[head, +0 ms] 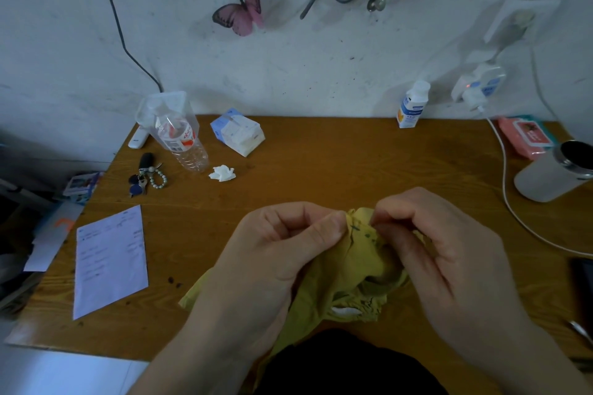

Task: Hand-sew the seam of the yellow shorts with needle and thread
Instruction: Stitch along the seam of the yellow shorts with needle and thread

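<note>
Head view. Shorts [346, 269], yellow, lie bunched at the near edge of the table [321, 163], between both hands, with the lower part hanging over the edge toward the person's lap. A white label shows at the crumpled waistband.

Left hand [288, 244]: fingers curled, thumb and forefinger pinching a raised fold at the top of the bunch.

Right hand [449, 250]: fingers curled, thumb and forefinger closed on the same fold from the other side, close to the left thumb tip. Needle too small to make out.

Thread [356, 228]: short dark stitches on the fold, in the gap between the two pinches.

Rest of the table:
- paper [110, 260], near left, flat
- keys [144, 176], left, beyond the paper
- bottle [184, 141], clear plastic, tipped over and leaning at far left
- tissue pack [237, 135], just right of the bottle
- crumpled tissue [222, 173], near the bottle's base
- carton [412, 106], upright against the wall, far right
- wipes [526, 136], pink pack, far right corner
- cup [552, 170], white, at the right edge
- cable [510, 196], white, running down the right side

Wall: pink butterfly [240, 13], dark wires above.
</note>
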Demonstrator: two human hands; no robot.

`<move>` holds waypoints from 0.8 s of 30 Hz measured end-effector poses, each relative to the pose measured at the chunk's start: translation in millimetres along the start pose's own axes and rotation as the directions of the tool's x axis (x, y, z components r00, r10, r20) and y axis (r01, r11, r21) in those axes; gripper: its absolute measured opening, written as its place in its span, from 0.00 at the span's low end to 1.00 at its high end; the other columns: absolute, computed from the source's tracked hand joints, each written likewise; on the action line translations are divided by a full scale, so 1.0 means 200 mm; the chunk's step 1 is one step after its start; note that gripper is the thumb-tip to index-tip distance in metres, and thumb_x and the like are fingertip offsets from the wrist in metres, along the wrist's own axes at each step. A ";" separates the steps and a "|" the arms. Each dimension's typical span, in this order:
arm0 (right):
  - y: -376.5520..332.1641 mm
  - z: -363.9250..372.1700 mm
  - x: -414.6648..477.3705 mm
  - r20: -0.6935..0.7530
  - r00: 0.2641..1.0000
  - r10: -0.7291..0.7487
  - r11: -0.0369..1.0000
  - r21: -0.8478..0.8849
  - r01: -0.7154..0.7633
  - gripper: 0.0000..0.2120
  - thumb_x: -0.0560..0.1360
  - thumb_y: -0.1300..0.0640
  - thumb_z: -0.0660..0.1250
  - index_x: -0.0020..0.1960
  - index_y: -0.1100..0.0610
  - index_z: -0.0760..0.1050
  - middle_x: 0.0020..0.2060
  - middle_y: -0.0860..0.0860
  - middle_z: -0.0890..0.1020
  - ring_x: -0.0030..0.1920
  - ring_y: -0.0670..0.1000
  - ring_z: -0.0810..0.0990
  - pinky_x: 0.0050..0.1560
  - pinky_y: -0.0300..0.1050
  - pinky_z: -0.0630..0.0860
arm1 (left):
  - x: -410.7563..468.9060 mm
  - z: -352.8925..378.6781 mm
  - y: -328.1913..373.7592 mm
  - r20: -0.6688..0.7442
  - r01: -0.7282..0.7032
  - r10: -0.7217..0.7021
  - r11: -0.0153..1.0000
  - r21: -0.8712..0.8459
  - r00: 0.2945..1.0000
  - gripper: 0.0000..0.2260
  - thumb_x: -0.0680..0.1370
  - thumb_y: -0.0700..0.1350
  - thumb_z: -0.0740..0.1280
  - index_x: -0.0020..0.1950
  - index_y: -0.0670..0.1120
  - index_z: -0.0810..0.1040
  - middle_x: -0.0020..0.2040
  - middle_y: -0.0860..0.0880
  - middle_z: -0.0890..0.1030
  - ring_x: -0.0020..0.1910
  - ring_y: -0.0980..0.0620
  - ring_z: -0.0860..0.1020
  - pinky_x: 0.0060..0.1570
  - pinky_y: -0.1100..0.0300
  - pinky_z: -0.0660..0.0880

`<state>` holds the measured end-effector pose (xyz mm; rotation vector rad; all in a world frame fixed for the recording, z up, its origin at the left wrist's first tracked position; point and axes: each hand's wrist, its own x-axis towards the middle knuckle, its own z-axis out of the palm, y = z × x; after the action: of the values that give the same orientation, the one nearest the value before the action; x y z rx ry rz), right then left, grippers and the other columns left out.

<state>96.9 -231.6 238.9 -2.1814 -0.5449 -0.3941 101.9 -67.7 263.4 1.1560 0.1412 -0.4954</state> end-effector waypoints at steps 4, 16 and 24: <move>0.00 0.00 0.00 0.008 1.000 -0.023 0.999 -0.022 0.023 0.07 0.76 0.59 0.57 0.44 0.54 0.74 0.37 0.44 0.74 0.38 0.42 0.72 0.38 0.29 0.66 | -0.01 0.00 0.00 0.007 -0.010 0.010 1.000 0.020 1.000 0.07 0.60 0.46 0.71 0.32 0.44 0.84 0.29 0.45 0.82 0.27 0.54 0.80 0.29 0.64 0.78; -0.01 0.03 -0.03 -0.057 0.998 -0.034 0.997 0.063 0.037 0.07 0.73 0.63 0.58 0.40 0.56 0.72 0.35 0.42 0.70 0.36 0.40 0.69 0.36 0.29 0.63 | -0.01 0.02 -0.02 0.035 -0.004 0.000 0.995 0.102 0.999 0.08 0.59 0.48 0.71 0.33 0.45 0.85 0.30 0.47 0.82 0.29 0.55 0.80 0.31 0.64 0.78; 0.01 0.02 -0.01 0.002 0.993 0.116 0.974 0.197 -0.114 0.06 0.75 0.54 0.58 0.44 0.49 0.74 0.38 0.42 0.76 0.38 0.41 0.75 0.36 0.26 0.68 | 0.00 0.02 -0.04 0.010 -0.018 0.018 0.999 0.031 1.000 0.09 0.62 0.47 0.70 0.36 0.44 0.85 0.33 0.45 0.84 0.32 0.53 0.82 0.33 0.63 0.78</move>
<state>95.6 -229.0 234.0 -2.0079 -0.4306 -0.2755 98.5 -74.6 258.2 1.1839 0.1148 -0.4885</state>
